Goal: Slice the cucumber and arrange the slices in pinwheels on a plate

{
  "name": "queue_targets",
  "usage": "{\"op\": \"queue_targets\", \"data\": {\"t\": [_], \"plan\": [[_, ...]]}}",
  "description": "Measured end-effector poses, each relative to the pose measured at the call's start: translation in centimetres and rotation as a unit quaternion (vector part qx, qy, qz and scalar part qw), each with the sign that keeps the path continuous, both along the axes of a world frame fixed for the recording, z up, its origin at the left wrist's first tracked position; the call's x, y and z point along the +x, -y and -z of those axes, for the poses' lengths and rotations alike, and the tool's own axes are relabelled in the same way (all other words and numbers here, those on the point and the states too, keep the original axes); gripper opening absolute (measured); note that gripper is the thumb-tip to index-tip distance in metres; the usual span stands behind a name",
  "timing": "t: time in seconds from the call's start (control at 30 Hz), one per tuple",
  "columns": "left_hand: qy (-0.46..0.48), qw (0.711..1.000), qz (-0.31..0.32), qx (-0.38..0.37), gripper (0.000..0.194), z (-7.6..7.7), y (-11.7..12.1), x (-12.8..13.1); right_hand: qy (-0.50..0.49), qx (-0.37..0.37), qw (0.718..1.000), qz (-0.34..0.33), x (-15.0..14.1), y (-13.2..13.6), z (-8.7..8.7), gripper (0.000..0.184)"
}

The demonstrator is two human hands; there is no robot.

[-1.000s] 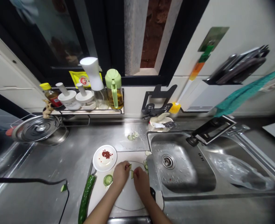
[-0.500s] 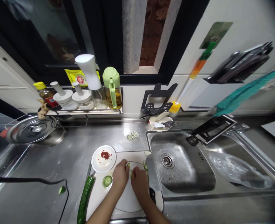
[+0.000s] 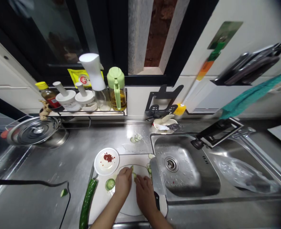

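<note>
Over the cutting board (image 3: 99, 203), my left hand (image 3: 123, 183) pinches a thin cucumber slice (image 3: 132, 168) at its fingertips. Close beside it, my right hand (image 3: 145, 192) has its thumb and finger at another small cucumber piece (image 3: 135, 175); its other fingers stretch forward. Between the hands lies a white plate or sheet with a dark rim (image 3: 130, 205), partly covered by my arms. Stacked cucumber slices (image 3: 110, 184) lie left of my left hand. A knife (image 3: 157, 175) rests along the board's right side, beside more slices (image 3: 149, 170).
A whole cucumber (image 3: 88, 203) lies on the board's left edge. A white dish with red chopped bits (image 3: 109, 157) stands behind it. The sink (image 3: 185, 168) is to the right. Several slices (image 3: 136, 138) and a cucumber end (image 3: 64, 192) lie on the steel counter, near a black cable (image 3: 67, 203).
My two hands have stayed close together over the board. The right hand's fingers have straightened and spread a little, and the hand sits slightly lower. The camera view has shifted slightly.
</note>
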State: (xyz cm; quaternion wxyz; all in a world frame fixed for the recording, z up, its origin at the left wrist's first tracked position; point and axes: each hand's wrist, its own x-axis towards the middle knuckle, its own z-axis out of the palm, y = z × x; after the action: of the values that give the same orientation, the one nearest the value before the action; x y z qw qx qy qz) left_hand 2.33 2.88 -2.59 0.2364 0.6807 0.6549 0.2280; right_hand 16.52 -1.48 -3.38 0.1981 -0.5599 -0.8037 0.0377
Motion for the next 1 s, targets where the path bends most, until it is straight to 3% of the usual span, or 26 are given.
{"op": "queue_targets", "data": {"t": [0.23, 0.6, 0.83, 1.0], "plan": [[-0.03, 0.999, 0.005, 0.035, 0.029, 1.1, 0.4, 0.2, 0.061, 0.0, 0.998, 0.0, 0.0, 0.9, 1.8, 0.052], [-0.048, 0.998, 0.008, 0.045, 0.029, 1.6, 0.3, 0.3, 0.093, 0.005, 0.996, 0.002, -0.3, 0.9, 1.5, 0.052], [0.009, 0.999, -0.016, 0.049, 0.03, -0.2, 0.5, -0.4, 0.076, 0.011, 0.997, -0.001, 0.1, 0.8, 0.8, 0.05], [0.061, 0.993, -0.09, 0.039, 0.03, -1.5, 2.1, -3.6, 0.056, 0.002, 0.998, -0.001, 0.9, 1.4, 0.8, 0.042]]}}
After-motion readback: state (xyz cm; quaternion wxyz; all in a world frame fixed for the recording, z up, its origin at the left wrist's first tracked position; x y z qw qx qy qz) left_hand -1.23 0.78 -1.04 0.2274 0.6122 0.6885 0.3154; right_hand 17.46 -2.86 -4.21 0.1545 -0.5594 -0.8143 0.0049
